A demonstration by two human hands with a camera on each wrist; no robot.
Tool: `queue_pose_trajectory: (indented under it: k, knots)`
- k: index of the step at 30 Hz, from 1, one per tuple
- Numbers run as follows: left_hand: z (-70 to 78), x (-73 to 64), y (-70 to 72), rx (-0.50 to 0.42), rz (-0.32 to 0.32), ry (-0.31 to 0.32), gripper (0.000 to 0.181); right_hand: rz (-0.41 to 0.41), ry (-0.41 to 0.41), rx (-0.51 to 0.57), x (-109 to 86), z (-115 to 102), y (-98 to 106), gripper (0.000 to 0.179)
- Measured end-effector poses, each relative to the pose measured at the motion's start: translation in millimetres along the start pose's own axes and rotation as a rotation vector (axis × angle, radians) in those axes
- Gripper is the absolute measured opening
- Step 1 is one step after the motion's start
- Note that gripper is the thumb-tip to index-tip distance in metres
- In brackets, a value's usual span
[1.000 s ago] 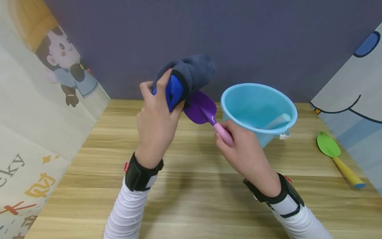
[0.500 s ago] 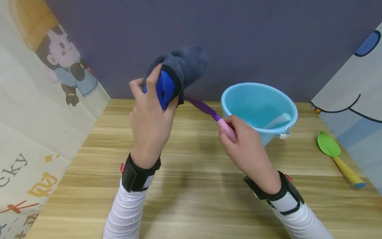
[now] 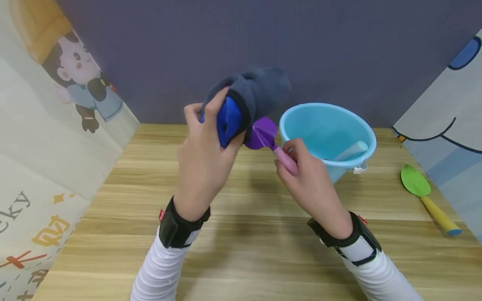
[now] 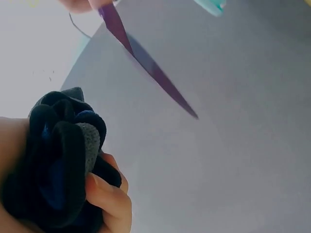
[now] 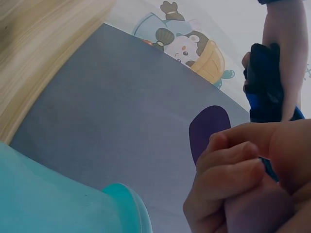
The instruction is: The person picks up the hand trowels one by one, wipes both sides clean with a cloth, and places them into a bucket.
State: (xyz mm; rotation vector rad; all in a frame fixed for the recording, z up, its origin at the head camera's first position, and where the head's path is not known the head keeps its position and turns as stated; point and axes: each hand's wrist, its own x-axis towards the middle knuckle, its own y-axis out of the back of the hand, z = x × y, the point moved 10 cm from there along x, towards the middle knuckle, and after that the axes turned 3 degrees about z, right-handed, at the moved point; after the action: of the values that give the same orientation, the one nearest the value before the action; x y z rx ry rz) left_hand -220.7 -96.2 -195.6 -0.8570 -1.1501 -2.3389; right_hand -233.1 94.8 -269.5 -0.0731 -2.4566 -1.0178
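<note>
head: bunched, fleecy cloth (image 3: 260,94) near glossy shovel (image 3: 279,154).

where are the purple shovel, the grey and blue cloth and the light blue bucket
Purple shovel (image 3: 264,133): head view, on its blade.
Grey and blue cloth (image 3: 260,94): head view, on its grey part.
Light blue bucket (image 3: 320,123): head view, on its inner wall.

The pale left wall (image 3: 49,142) bears grey letters "cky" (image 3: 15,212) and, nearer, a yellow Chinese character (image 3: 51,230); the red wristband tag (image 3: 162,215) is illegible.
</note>
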Motion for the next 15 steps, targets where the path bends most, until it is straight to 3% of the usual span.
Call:
queue_pose_trajectory:
  k: [10, 15]
  knots:
    - [25.9, -13.7, -32.2, 0.029, -0.119, -0.153, 0.067, 0.014, 0.005, 0.002, 4.9, 0.7, 1.0, 0.017]
    - [29.5, -19.7, -54.4, 0.112, -0.198, -0.155, 0.069, 0.081, 0.076, -0.034, 4.7, -5.4, 6.8, 0.007]
